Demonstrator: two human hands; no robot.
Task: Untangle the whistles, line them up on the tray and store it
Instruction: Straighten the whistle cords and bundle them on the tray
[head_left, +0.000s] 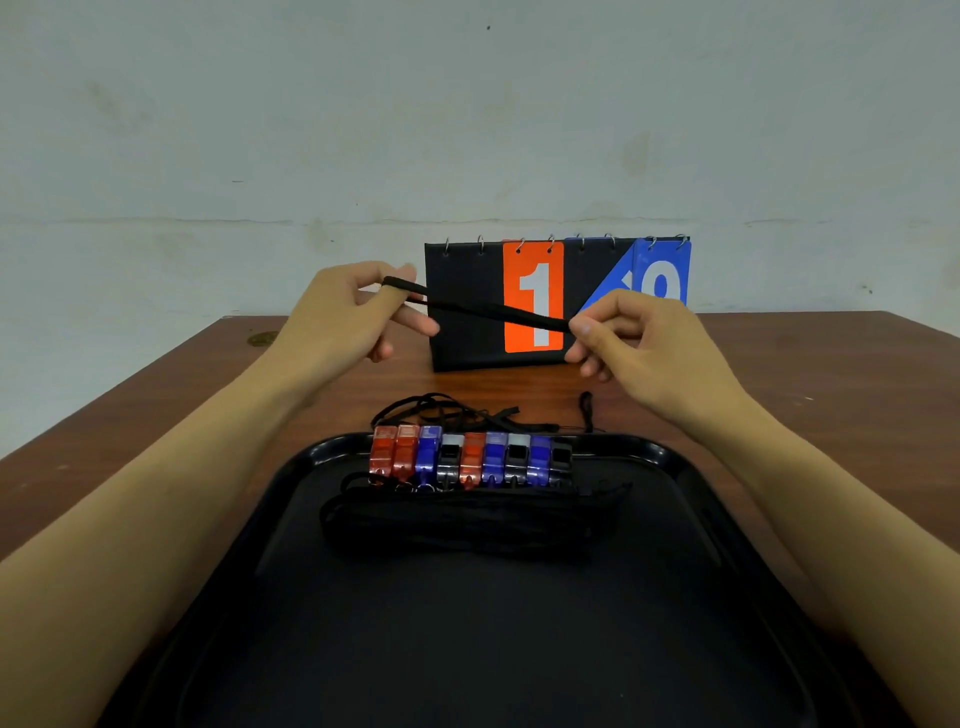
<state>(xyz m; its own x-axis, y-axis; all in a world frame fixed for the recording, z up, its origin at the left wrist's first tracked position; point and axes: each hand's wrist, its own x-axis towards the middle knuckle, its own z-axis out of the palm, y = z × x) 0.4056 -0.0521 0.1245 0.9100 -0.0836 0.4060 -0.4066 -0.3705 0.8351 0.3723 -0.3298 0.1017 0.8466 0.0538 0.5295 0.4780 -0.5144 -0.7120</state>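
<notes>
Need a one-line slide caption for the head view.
Both hands stretch a black lanyard above nine whistles lined on a black tray.

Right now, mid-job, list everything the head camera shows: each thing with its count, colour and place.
whistles: nine; three red, three blue, three black/clear; one row at the tray's far edge.
coiled cords: a bundle, count unclear; black; on the tray just in front of the whistles.
loose cords: a tangle; black; on the table behind the tray.
held cord: one; black; stretched in the air between both hands.
tray: one; black; near centre of the table.
scoreboard: one; black with orange 1 and blue cards; far side of the table.
table: one; brown wood.
left hand: pinching the cord's left end.
right hand: pinching its right end.
</notes>
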